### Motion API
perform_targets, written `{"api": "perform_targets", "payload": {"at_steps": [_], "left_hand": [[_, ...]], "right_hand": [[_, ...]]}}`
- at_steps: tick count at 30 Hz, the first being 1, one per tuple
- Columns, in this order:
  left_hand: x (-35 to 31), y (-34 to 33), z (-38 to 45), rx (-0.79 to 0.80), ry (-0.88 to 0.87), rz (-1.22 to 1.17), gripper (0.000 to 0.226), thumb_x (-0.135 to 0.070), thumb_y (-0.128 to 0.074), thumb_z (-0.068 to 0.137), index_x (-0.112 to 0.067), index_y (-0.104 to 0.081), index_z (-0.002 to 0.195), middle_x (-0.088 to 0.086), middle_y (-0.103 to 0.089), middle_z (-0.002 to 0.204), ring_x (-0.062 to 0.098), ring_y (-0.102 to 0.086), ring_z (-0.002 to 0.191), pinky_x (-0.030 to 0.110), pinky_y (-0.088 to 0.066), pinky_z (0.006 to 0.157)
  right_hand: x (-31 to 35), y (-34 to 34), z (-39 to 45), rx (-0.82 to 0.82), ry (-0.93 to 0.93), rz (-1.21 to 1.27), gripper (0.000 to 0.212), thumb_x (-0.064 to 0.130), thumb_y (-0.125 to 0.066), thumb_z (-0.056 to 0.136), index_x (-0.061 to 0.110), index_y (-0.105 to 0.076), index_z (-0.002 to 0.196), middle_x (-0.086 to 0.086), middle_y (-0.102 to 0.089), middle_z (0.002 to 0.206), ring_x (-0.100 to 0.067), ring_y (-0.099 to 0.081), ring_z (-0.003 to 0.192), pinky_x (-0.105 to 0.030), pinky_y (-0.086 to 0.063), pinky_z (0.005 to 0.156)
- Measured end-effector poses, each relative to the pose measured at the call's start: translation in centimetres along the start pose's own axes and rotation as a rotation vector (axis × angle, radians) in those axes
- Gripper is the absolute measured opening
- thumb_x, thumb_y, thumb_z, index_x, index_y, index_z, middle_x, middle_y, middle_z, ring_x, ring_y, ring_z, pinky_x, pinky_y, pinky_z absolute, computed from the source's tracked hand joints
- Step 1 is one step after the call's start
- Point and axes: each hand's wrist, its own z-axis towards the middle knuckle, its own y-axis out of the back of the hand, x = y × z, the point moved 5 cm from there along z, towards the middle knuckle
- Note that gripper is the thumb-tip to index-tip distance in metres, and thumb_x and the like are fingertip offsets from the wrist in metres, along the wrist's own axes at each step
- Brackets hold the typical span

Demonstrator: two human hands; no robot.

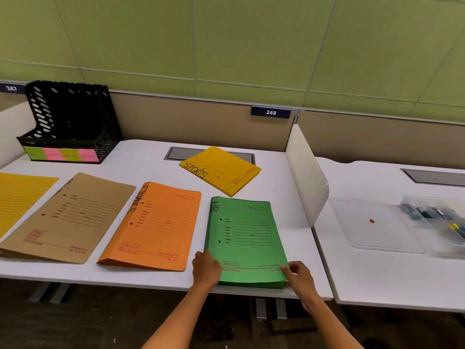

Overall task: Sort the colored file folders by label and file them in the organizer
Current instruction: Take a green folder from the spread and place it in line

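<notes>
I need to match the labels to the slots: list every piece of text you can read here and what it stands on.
"SPORTS": handwritten on the small yellow folder.
"FINANCE": handwritten along the spine edge of the orange folder.
"HR": handwritten on the green folder.
"DELUXE": printed box on the green folder and the orange folder.
"248": blue plate on the partition.
The form lines on all folders, the brown folder's label and the organizer's sticky notes are too blurred to read.

Bare bench (pixel 151 170) runs across mid-frame between the row of folders below and the organizer (pixel 70 122) at upper left; only the yellow folder (pixel 220 170) lies there, right of centre. A white divider (pixel 305 177) walls off the right. Narrow gaps part the brown (pixel 68 217), orange (pixel 156 225) and green (pixel 246 238) folders.
</notes>
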Motion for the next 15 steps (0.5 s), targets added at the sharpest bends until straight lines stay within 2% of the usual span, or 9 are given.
{"api": "perform_targets", "payload": {"at_steps": [5, 8, 11, 15], "left_hand": [[0.7, 0.3, 0.4, 0.066, 0.011, 0.096, 0.037, -0.020, -0.047, 0.095, -0.012, -0.047, 0.131, 0.012, -0.046, 0.123, 0.029, -0.048, 0.116, 0.039, -0.048, 0.097], [1.0, 0.3, 0.3, 0.078, -0.015, 0.174, 0.037, -0.025, -0.046, 0.096, -0.012, -0.046, 0.130, 0.012, -0.045, 0.126, 0.029, -0.045, 0.118, 0.038, -0.046, 0.097], [1.1, 0.7, 0.4, 0.075, -0.026, 0.150, 0.040, -0.028, -0.045, 0.096, -0.014, -0.043, 0.134, 0.012, -0.045, 0.126, 0.029, -0.044, 0.119, 0.039, -0.045, 0.097], [1.2, 1.8, 0.9, 0.074, -0.086, 0.065, 0.049, -0.031, -0.046, 0.097, -0.018, -0.034, 0.143, 0.012, -0.043, 0.132, 0.032, -0.042, 0.124, 0.043, -0.041, 0.103]], "right_hand": [[-0.3, -0.6, -0.3, -0.045, 0.032, -0.250, 0.012, 0.019, -0.060, 0.095, 0.015, -0.062, 0.105, -0.002, -0.068, 0.106, -0.015, -0.063, 0.093, -0.034, -0.056, 0.088], [-0.4, -1.0, -0.4, -0.060, 0.047, -0.369, 0.019, 0.017, -0.055, 0.097, 0.010, -0.067, 0.110, -0.004, -0.069, 0.108, -0.013, -0.060, 0.089, -0.029, -0.053, 0.086], [0.1, -1.1, -0.3, -0.105, 0.057, -0.415, 0.020, 0.018, -0.052, 0.097, 0.010, -0.069, 0.105, -0.007, -0.070, 0.107, -0.013, -0.059, 0.084, -0.030, -0.052, 0.083], [0.6, -1.2, 0.0, -0.163, 0.078, -0.427, 0.038, 0.023, -0.055, 0.096, 0.009, -0.053, 0.131, -0.012, -0.061, 0.119, -0.024, -0.059, 0.105, -0.037, -0.049, 0.092]]}}
